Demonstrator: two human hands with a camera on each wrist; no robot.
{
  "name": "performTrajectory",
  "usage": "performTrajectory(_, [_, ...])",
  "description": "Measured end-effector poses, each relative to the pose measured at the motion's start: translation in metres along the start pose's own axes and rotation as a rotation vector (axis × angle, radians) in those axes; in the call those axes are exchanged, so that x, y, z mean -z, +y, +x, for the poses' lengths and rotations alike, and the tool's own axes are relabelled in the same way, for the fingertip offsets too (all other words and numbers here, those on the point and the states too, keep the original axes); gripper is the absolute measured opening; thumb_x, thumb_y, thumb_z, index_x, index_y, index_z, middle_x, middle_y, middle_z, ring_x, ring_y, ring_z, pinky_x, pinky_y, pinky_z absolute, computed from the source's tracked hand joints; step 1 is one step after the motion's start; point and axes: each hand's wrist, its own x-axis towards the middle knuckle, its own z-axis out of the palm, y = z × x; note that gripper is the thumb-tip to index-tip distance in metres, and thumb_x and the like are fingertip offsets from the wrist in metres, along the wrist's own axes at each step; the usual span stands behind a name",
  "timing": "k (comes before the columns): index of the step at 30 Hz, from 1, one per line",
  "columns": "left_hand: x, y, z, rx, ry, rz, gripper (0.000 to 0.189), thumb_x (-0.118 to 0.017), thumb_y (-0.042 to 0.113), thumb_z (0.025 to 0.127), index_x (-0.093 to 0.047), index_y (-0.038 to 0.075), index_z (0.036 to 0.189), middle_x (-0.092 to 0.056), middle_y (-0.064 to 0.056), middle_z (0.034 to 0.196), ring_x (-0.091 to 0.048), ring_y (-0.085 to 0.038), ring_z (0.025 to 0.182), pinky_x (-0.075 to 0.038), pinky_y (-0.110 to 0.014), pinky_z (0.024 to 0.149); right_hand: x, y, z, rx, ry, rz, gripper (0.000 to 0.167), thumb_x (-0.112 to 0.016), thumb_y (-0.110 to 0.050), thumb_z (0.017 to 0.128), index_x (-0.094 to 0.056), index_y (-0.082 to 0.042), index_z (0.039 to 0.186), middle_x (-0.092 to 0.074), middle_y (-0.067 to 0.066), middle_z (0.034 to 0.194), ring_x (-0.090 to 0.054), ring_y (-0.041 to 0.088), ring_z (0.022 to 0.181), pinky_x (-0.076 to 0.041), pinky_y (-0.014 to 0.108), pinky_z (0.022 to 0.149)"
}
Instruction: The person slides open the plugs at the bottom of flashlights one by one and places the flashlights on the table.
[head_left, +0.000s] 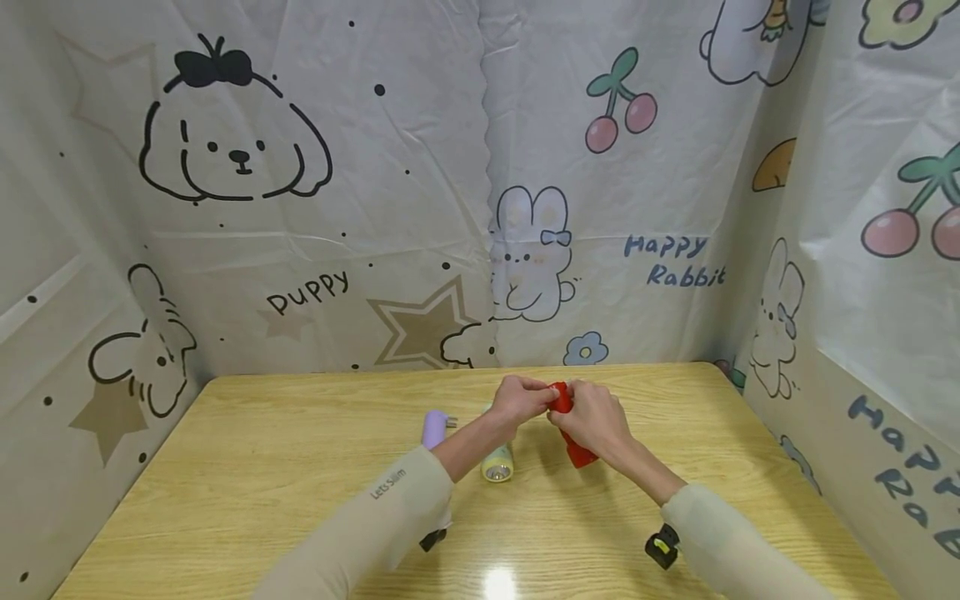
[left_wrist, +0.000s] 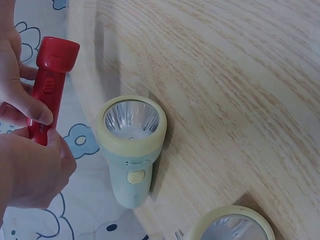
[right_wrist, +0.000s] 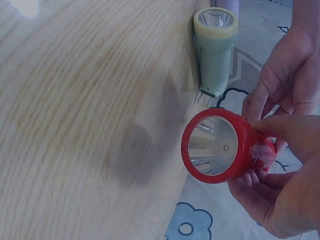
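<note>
Both hands hold a red flashlight [head_left: 581, 454] above the table, its head tilted down toward the wearer. My left hand [head_left: 522, 398] pinches the narrow tail end. Around the body curl the fingers of my right hand [head_left: 596, 415], with the thumb on the side. In the left wrist view the slide switch on the red flashlight [left_wrist: 52, 82] faces the camera. The right wrist view looks into the clear lens and reflector of the red flashlight [right_wrist: 212, 147]. Fingers cover part of its tail.
A pale green flashlight [head_left: 497, 465] with a cream head lies by the left forearm; plug prongs [right_wrist: 205, 96] stick out of its tail. Left of it is a purple flashlight [head_left: 433, 429] with prongs, partly hidden by the sleeve. Patterned cloth [head_left: 420, 167] hangs around the wooden table [head_left: 262, 467].
</note>
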Motion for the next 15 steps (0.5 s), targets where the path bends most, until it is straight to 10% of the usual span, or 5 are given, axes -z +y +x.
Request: performTrajectory(15, [-0.0037, -0.0022, 0.0039, -0.03, 0.003, 0.105, 0.016, -0.071, 0.011, 0.091, -0.076, -0.002, 0.098, -0.07, -0.005, 0.095, -0.059, -0.015, 0.085, -0.054, -0.03, 0.078, -0.0002, 0.0046, 0.0038, -0.05, -0.021, 0.017, 0.026, -0.078, -0.023, 0.08, -0.062, -0.002, 0.081, -0.056, 0.004, 0.064, -0.053, 0.018, 0.052, -0.05, 0.03, 0.046])
